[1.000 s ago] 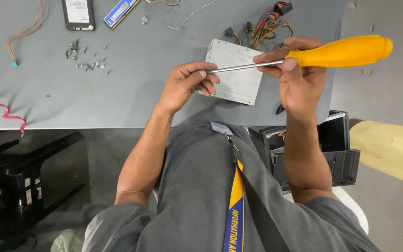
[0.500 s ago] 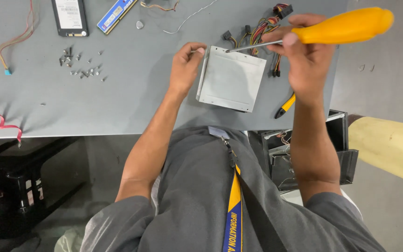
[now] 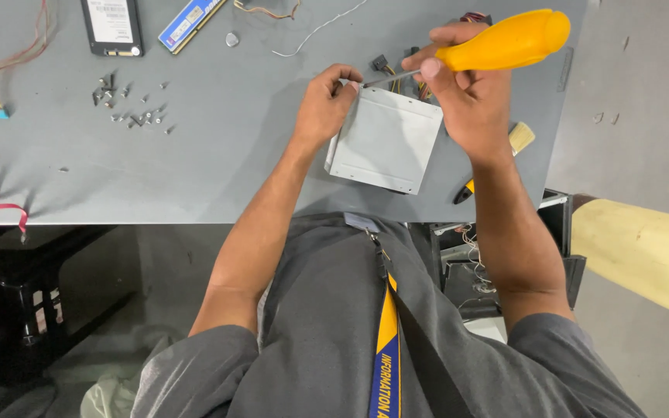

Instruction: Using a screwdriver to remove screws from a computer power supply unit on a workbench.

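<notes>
On the grey table [image 3: 218, 155] our left hand [image 3: 323, 108] pinches the metal box [image 3: 385, 139] corner; right hand [image 3: 462, 97] fist-grips the yellow screwdriver [image 3: 505, 42], tip at left fingertips [image 3: 342, 83].

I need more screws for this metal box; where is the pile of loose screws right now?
In the head view the loose screws lie on the grey table, far to the left of the left hand, just below the black drive.
</notes>
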